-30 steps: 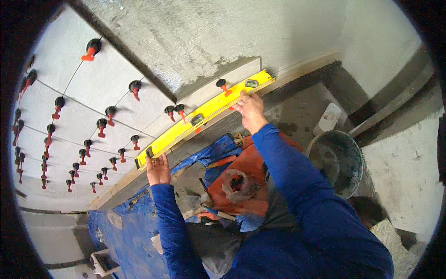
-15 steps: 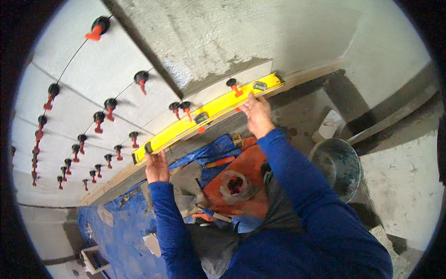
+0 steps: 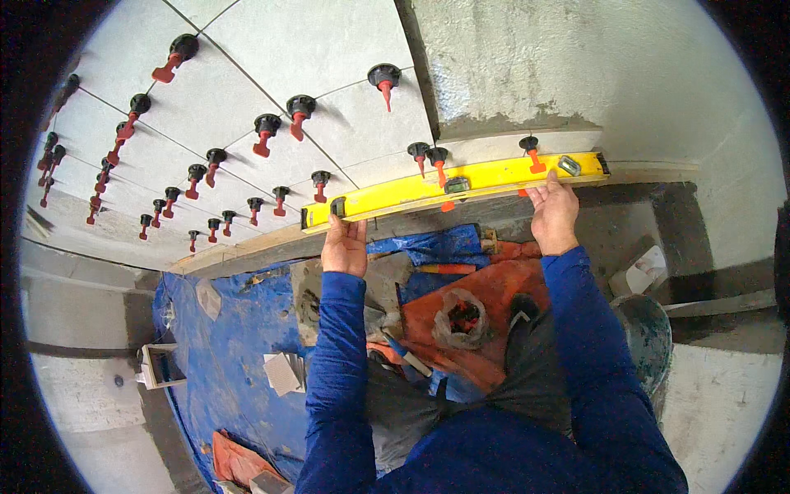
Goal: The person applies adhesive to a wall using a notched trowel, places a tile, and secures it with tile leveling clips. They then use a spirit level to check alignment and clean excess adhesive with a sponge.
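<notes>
A yellow spirit level (image 3: 391, 199) lies lengthwise against the low edge of the tiled wall (image 3: 239, 78), across the narrow tile strip. My left hand (image 3: 346, 249) grips its lower edge near the left end, thumb in front. Toward the right end, my right hand (image 3: 554, 218) holds the same edge, with the fingers bent up around it. Just above my right fingers, a red-and-black tile levelling clip (image 3: 532, 154) sticks out in front of the level. Two more clips (image 3: 438, 165) stand close together at the level's middle.
Several levelling clips dot the tile joints at left. Bare plastered wall (image 3: 527, 74) rises at right. Below spread a blue tarp (image 3: 239, 329) and an orange sheet (image 3: 428, 329) bearing a clear bag of red pieces (image 3: 461, 319). A dark bucket (image 3: 646, 337) stands beside my right arm.
The view has swung left, so the wall, level and both hands appear further right. Both hands keep their hold, and the level stays at the same place against the clips.
</notes>
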A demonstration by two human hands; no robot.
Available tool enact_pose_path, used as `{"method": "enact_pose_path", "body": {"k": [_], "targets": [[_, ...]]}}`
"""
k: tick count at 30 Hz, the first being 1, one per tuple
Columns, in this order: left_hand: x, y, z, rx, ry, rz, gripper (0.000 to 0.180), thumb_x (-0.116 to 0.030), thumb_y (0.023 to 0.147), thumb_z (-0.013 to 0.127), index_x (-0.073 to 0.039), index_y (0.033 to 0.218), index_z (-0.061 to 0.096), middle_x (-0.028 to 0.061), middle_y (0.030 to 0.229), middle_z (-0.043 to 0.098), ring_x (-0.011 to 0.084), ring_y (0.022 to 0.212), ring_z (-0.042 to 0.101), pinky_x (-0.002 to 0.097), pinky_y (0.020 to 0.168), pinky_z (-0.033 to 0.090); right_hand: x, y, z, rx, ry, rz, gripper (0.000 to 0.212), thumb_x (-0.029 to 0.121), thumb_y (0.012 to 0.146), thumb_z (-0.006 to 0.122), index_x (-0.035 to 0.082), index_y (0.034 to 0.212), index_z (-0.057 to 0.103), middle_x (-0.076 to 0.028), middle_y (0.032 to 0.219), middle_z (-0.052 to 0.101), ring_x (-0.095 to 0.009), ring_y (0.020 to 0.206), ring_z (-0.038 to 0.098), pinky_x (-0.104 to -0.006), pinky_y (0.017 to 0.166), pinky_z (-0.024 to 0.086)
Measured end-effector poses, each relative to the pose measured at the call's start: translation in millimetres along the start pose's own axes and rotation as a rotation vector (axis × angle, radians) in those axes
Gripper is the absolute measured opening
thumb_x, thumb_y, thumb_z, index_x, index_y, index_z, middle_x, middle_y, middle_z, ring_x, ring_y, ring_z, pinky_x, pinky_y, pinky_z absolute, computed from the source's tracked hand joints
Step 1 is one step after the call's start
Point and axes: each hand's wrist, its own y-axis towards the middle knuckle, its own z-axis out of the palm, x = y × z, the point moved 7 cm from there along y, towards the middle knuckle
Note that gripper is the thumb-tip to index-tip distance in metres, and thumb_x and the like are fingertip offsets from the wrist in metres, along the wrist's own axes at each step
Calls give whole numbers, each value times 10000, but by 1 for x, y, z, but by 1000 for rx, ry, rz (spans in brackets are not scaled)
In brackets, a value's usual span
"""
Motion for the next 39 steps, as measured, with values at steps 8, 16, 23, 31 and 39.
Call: {"method": "enact_pose_path", "body": {"k": [8,16,23,31,39], "targets": [[-6,12,-14,41,40,-4,390,-312,1003,631,-96,1326,604,43,1338,651,220,1295,561,433,1171,383,-6,-7,-1,-31,-35,53,186,214,1040,584,79,1168,599,-43,979,647,-150,820,614,-321,756,546],[-4,6,11,161,283,38,386,-300,1011,630,-109,1344,598,44,1356,639,200,1282,566,472,1135,414,-8,-8,3,13,44,17,195,190,1036,595,71,1188,578,-31,931,603,-141,789,584,-319,713,547],[15,1,20,75,204,75,265,-276,1019,624,-113,1226,652,12,1223,698,167,1192,606,449,1127,379,-10,0,-5,20,-63,57,278,212,1038,594,27,1237,533,-104,1074,644,-236,943,654,-415,831,585],[8,-24,58,-31,183,80,220,-153,968,706,-90,1136,579,36,1040,671,159,915,648,407,901,568,-20,-8,8,107,71,87,246,195,1016,628,63,1211,557,-58,1076,619,-193,897,607,-414,884,540],[27,-6,44,42,243,23,243,-92,969,678,-88,1199,599,41,1116,693,154,980,662,456,975,555,-23,-20,17,137,129,92,270,156,1001,642,100,1253,562,-53,1131,633,-194,960,635,-413,865,574]]}}
